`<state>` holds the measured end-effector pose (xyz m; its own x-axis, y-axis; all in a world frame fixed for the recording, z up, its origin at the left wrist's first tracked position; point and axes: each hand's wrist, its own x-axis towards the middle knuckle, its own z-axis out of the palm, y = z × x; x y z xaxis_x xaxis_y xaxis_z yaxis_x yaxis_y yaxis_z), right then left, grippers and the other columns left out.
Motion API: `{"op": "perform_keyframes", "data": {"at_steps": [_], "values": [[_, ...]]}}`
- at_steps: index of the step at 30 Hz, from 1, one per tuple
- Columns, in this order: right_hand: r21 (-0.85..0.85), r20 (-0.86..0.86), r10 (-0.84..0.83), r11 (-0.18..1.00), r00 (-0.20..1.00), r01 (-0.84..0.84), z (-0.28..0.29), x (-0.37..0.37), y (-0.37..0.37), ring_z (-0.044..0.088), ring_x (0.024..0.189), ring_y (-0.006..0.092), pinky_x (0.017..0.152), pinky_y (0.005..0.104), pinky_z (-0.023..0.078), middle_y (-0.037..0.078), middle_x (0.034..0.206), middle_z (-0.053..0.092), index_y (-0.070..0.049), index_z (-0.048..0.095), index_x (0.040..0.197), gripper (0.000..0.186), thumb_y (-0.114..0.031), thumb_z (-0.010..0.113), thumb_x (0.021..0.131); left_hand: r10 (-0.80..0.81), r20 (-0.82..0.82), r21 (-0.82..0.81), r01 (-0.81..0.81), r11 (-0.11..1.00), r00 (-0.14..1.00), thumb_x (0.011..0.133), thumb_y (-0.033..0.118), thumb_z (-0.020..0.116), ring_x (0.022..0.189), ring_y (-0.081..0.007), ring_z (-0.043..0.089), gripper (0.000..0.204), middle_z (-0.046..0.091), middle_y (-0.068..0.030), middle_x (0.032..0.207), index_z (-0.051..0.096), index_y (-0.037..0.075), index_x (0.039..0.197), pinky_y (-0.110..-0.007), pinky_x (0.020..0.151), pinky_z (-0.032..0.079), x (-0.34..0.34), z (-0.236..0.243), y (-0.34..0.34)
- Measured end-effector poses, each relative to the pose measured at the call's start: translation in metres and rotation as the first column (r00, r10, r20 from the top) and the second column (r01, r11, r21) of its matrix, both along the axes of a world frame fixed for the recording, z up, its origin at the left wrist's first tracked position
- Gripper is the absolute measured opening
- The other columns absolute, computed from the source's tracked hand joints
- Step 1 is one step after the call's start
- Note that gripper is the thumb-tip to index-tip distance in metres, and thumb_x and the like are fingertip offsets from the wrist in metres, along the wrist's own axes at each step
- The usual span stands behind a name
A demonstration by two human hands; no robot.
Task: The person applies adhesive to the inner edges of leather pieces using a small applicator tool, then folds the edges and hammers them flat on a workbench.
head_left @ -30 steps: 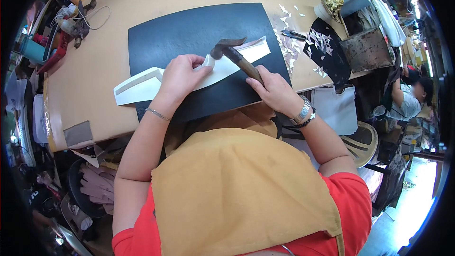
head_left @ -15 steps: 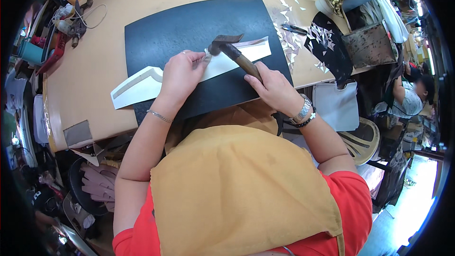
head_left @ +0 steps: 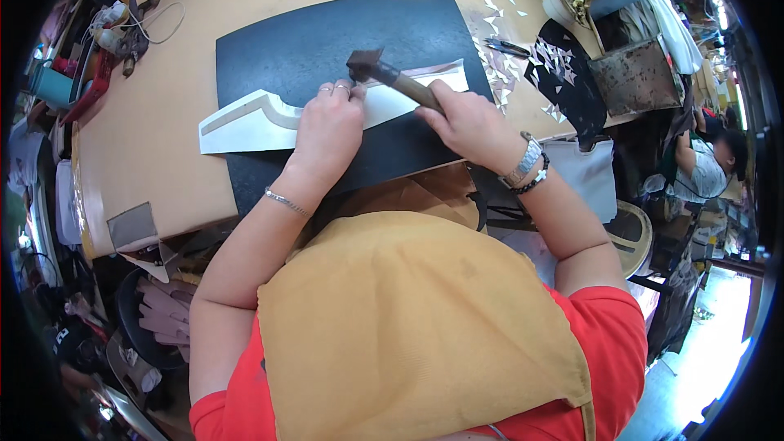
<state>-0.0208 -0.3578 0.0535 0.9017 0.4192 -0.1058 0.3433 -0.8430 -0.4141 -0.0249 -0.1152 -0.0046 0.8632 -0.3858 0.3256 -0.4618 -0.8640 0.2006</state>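
Observation:
My right hand (head_left: 478,126) is closed round the wooden handle of a hammer (head_left: 418,93). Its dark metal head is raised just beyond the fingers of my left hand (head_left: 331,126). Those fingers are bent and pressed together at the far edge of a long white piece (head_left: 245,132), which looks like leather or thin sheet. A greyish strip runs along that edge, and the fingertips are partly hidden. The piece lies slantwise on a black board (head_left: 327,33), its left end reaching past the board's side.
The board rests on a tan table (head_left: 147,155). Small white offcuts (head_left: 500,73) and dark snips (head_left: 506,47) lie to its right, near a black sheet (head_left: 580,102) and a metal box (head_left: 637,77). Tools and a red tray (head_left: 94,90) stand at the left. Another person (head_left: 706,163) is at far right.
The white piece has shifted slightly right, its left end swinging up. My left hand has moved right and turned fingers-forward. The hammer's head has moved up and left, with my right hand slightly higher.

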Motion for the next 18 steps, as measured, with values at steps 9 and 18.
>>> {"op": "perform_keyframes", "data": {"at_steps": [9,18], "values": [[-0.007,0.05,-0.008,1.0,0.999,0.009,-0.002,0.002,-0.002,0.067,0.076,0.0473,0.067,0.0561,0.052,0.023,0.079,0.068,-0.005,0.05,0.103,0.034,-0.037,0.06,0.103,0.012,-0.056,-0.089,-0.017,0.996,0.998,0.092,0.009,0.067,0.092,-0.0324,0.067,0.019,0.067,-0.0137,0.1,0.075,0.004,0.108,-0.045,0.078,0.059,0.0,0.0,0.006],[0.026,-0.01,0.013,1.0,1.0,-0.012,-0.006,-0.004,-0.005,0.067,0.077,0.0472,0.067,0.0574,0.052,0.024,0.077,0.067,-0.005,0.049,0.103,0.033,-0.037,0.059,0.104,0.029,-0.472,-0.425,-0.257,0.868,0.881,0.09,0.018,0.07,0.086,-0.035,0.07,0.017,0.07,-0.0163,0.088,0.079,0.003,0.092,-0.046,0.082,0.057,0.012,0.018,0.019]]}}
